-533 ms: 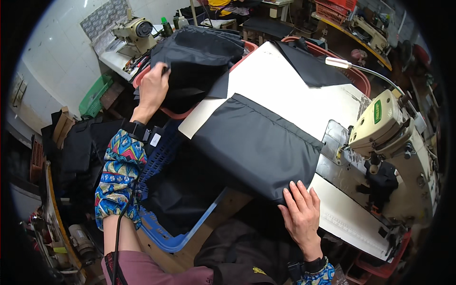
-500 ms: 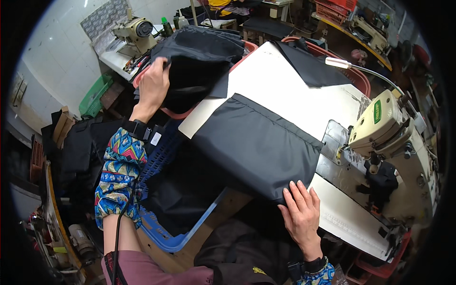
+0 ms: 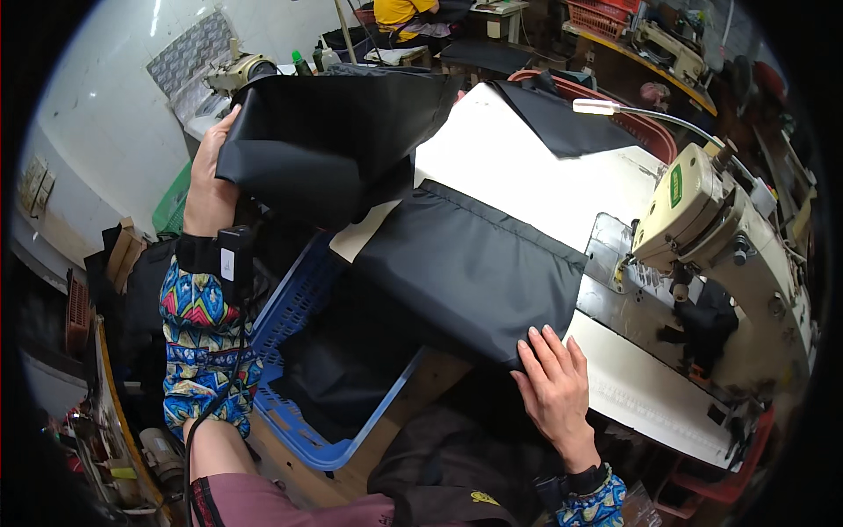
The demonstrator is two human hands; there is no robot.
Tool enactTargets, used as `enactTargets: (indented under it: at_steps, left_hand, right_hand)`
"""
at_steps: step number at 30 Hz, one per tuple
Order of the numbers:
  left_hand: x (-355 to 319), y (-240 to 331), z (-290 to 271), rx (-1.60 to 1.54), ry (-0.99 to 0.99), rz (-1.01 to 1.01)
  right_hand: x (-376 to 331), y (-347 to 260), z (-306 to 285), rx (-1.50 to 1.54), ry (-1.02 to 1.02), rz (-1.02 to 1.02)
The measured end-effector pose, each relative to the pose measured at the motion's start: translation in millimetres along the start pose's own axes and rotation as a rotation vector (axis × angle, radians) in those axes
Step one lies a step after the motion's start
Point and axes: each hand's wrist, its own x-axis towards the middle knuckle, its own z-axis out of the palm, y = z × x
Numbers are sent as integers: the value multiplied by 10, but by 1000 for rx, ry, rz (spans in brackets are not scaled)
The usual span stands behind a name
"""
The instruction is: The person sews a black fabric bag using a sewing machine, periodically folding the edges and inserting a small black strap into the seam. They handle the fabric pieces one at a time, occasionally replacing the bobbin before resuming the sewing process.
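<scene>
My left hand (image 3: 212,180) grips the left edge of a black fabric piece (image 3: 294,145), which is raised and folds over at the far left of the table. A second black fabric panel (image 3: 465,268) with a stitched hem along its far edge lies on the white sewing table (image 3: 492,132). My right hand (image 3: 555,386) rests on that panel's near right corner with fingers stretched out flat. To the right of the panel stands a cream sewing machine (image 3: 694,211), its needle area beside the panel's hemmed corner.
A blue plastic basket (image 3: 320,452) holding black fabric sits below the table's left edge. Behind the table a red basket (image 3: 645,132) stands under another black fabric piece (image 3: 566,123). A lamp (image 3: 597,107) on a bendy arm reaches over the table. A person in yellow (image 3: 402,18) is at the back.
My left hand has moved left and down, pulling the top black fabric piece up from the pile and toward me. The right hand stays at the panel's corner.
</scene>
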Motion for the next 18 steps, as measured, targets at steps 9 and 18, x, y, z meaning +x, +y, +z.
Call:
enactTargets:
  at_steps: [9,18]
  left_hand:
    - [-6,31,977,243,-310,190]
    - [-1072,-1120,-440,1082,229,463]
  right_hand:
    - [0,-2,-6,10,15,-6]
    - [-54,25,-42,2,9,54]
